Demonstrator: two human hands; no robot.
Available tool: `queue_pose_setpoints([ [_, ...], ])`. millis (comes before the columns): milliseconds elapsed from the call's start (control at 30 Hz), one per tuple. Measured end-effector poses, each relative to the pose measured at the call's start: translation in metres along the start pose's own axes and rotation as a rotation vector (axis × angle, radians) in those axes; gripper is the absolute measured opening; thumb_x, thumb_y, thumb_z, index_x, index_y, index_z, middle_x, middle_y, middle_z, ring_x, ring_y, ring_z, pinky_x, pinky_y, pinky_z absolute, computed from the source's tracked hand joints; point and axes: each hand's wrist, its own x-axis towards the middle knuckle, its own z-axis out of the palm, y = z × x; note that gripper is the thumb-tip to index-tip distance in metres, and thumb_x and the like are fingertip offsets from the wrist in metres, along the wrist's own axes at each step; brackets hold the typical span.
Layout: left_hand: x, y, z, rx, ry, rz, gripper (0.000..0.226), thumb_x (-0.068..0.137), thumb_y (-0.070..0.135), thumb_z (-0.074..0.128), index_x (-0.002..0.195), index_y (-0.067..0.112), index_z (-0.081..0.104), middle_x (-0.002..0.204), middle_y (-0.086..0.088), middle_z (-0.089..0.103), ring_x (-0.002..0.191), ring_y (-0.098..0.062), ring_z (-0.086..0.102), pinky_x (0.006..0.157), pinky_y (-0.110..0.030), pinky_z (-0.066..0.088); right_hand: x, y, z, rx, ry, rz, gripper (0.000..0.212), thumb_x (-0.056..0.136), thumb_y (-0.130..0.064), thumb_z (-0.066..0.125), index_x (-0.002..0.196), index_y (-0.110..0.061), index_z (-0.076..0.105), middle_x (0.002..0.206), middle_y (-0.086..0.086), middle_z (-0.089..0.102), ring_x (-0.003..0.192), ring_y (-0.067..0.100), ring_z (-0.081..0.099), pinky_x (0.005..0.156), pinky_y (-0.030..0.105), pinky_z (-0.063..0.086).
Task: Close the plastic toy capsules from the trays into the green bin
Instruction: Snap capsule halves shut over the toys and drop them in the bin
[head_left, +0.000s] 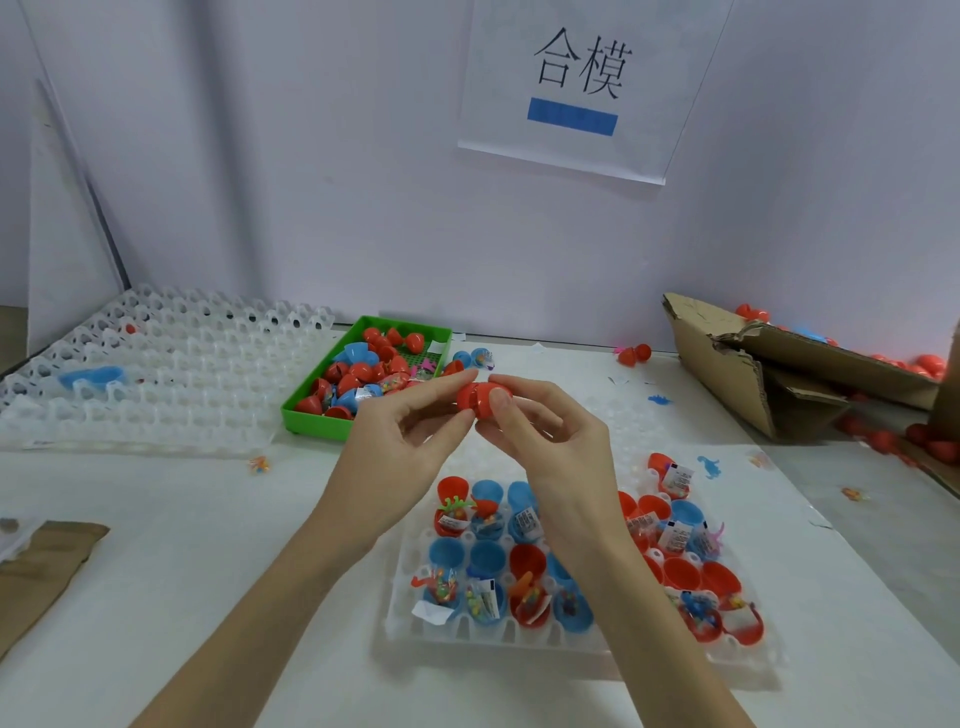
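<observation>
Both hands pinch red capsule (480, 397) above near tray (415, 618): left hand (410, 436), right hand (545, 441). Seam visible, halves maybe not snapped. Risk: misaligned halves pop apart, toy spills short of green bin (311, 410), far left

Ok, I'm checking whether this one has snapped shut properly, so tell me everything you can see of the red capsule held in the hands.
The red capsule is a smooth, glossy plastic egg, lying sideways above the table, in front of the green bin. A seam shows near its left end; the halves look joined, though whether fully snapped cannot be told. The left hand pinches its left end and the right hand its right end, thumb pressed on the front. Its contents are hidden.
</observation>
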Motion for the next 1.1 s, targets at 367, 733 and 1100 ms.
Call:
queue_pose_setpoints([
  [367, -0.004, 0.001, 0.002, 0.154, 0.108, 0.193, 0.041, 0.090, 0.014, 0.078, 0.130, 0.017, 0.072, 0.115, 0.006, 0.076, 0.104, -0.010, 0.073, 0.093, -0.031, 0.061, 0.001, 0.000, 0.000, -0.079, -0.017, -0.166, 0.017, 0.097, -0.023, 0.068, 0.112, -0.021, 0.075, 0.103, -0.007, 0.078, 0.099, 0.014, 0.076, 0.079, 0.021, 0.060],
  [733, -0.003, -0.003, 0.001, 0.150, 0.176, 0.124, 0.029, 0.096, 0.011, 0.071, 0.123, 0.021, 0.076, 0.111, 0.008, 0.077, 0.101, -0.010, 0.073, 0.090, -0.034, 0.062, -0.003, 0.008, 0.010, -0.149, -0.038, -0.134, 0.018, 0.095, -0.021, 0.072, 0.113, -0.018, 0.074, 0.104, -0.006, 0.076, 0.099, 0.014, 0.075, 0.080, 0.023, 0.061],
  [1100, 0.000, -0.004, 0.000, 0.120, -0.005, 0.157, 0.042, 0.093, 0.010, 0.072, 0.134, 0.018, 0.069, 0.118, 0.000, 0.072, 0.109, -0.016, 0.072, 0.099, -0.032, 0.059, -0.001, 0.008, 0.003, -0.180, 0.038, -0.122, 0.015, 0.092, -0.029, 0.073, 0.107, -0.024, 0.074, 0.098, -0.011, 0.076, 0.094, 0.011, 0.075, 0.080, 0.021, 0.060],
])
